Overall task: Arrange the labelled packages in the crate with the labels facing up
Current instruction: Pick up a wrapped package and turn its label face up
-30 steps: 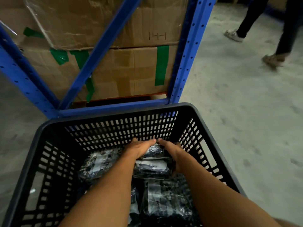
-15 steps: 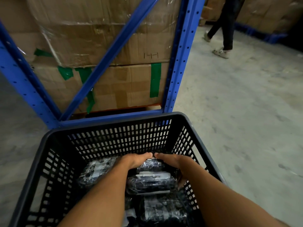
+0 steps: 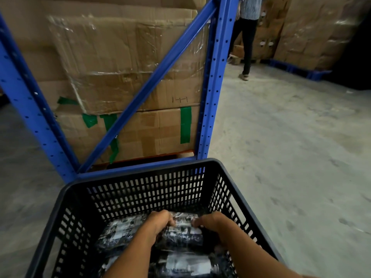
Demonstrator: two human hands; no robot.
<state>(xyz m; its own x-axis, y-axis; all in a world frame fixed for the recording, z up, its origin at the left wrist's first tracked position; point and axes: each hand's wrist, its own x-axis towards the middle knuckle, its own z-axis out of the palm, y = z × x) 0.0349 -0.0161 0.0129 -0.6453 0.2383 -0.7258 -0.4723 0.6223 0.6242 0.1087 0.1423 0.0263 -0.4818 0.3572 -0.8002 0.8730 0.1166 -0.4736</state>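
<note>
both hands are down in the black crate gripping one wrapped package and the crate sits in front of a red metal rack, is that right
Not quite: the rack is blue, not red, as the head view shows. The rest holds: the left hand and right hand grip one wrapped package inside the black crate.

Inside a black slatted crate (image 3: 140, 189), the left hand (image 3: 158, 222) and right hand (image 3: 210, 222) clasp a wrapped package (image 3: 181, 233) by its ends; more packages (image 3: 186, 263) lie at 6 o'clock.
</note>
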